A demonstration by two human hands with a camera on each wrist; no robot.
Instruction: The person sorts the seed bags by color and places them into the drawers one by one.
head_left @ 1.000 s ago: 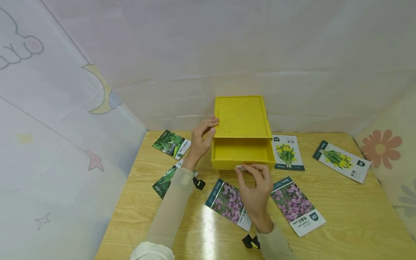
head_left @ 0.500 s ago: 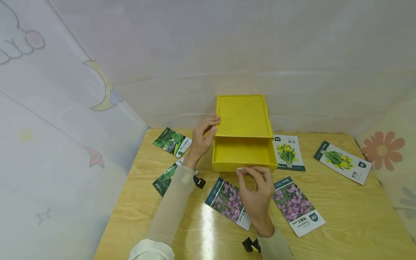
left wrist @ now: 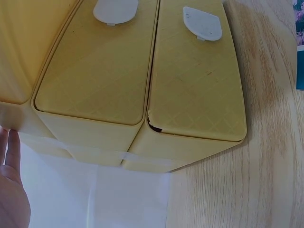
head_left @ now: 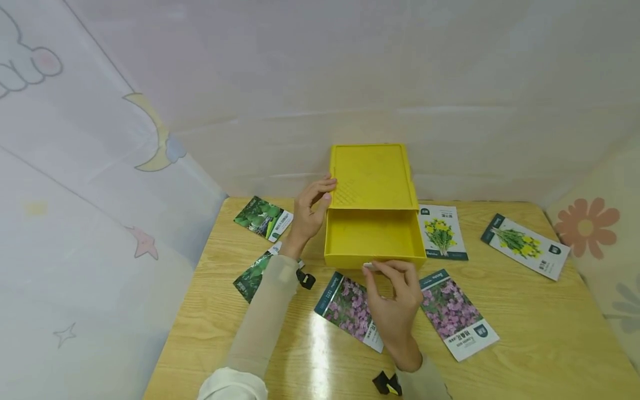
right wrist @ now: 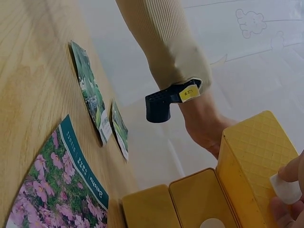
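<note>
A yellow drawer cabinet (head_left: pixel 372 175) stands at the back of the table, its top drawer (head_left: pixel 345 260) partly pulled out and bare inside. At the drawer's front, my right hand (head_left: pixel 397 305) pinches the small white handle (right wrist: pixel 286 190) between thumb and fingers. My left hand (head_left: pixel 309 214) rests against the cabinet's left side, fingertips at the top edge. In the left wrist view, two lower drawers, a middle one (left wrist: pixel 92 71) and a bottom one (left wrist: pixel 194 80), are pushed in and carry white handles.
Pink-flower seed packets, one left (head_left: pixel 345 305) and one right (head_left: pixel 460 316), lie in front. Two yellow-flower packets, one beside the cabinet (head_left: pixel 442 233) and another farther right (head_left: pixel 525 247), and two green packets, one behind (head_left: pixel 262 216) and one partly under the left arm (head_left: pixel 252 278), lie around.
The top drawer has slid slightly farther out toward me, with my right hand moving back along with its handle. My left hand has stayed on the cabinet's side.
</note>
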